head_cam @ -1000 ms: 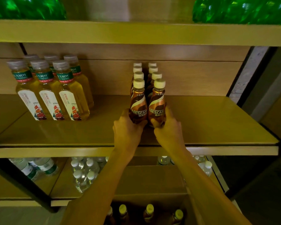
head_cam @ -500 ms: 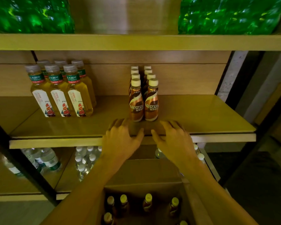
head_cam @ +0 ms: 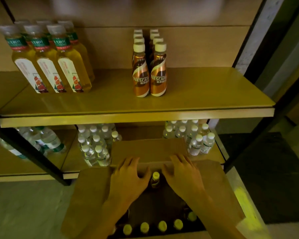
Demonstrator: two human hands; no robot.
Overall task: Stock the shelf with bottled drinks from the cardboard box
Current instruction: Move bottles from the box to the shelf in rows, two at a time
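Left hand (head_cam: pixel 128 178): reaching down into the open box at lower centre of the frame, fingers loosely spread and curled, gripping nothing.
Right hand (head_cam: pixel 183 173): hovering alongside over the same opening, fingers likewise spread and empty.
Bottle between the hands (head_cam: pixel 155 179): standing upright in the box, its pale cap showing in the gap between both hands; neither hand is closing on it.
Cardboard box (head_cam: pixel 93 195): sitting on the floor in front of the shelving, flaps folded outward; a row of capped bottles (head_cam: pixel 153 226) is showing along its near edge at the bottom of the frame.
Middle shelf (head_cam: pixel 136 116): carrying two files of brown coffee bottles (head_cam: pixel 149 71) at centre, with bare board to their right and in front.
Tea bottles (head_cam: pixel 48 57): standing in a block at upper left, well apart from the coffee.
Lower shelf: holding clear water bottles (head_cam: pixel 97 144) behind the box's far flap.
Step in hand: seemingly reaching for the next pair of drinks.
Next move: each hand probably needing to close on a bottle's neck or body, lift it straight up clear of its neighbours, and carry it to the coffee files.
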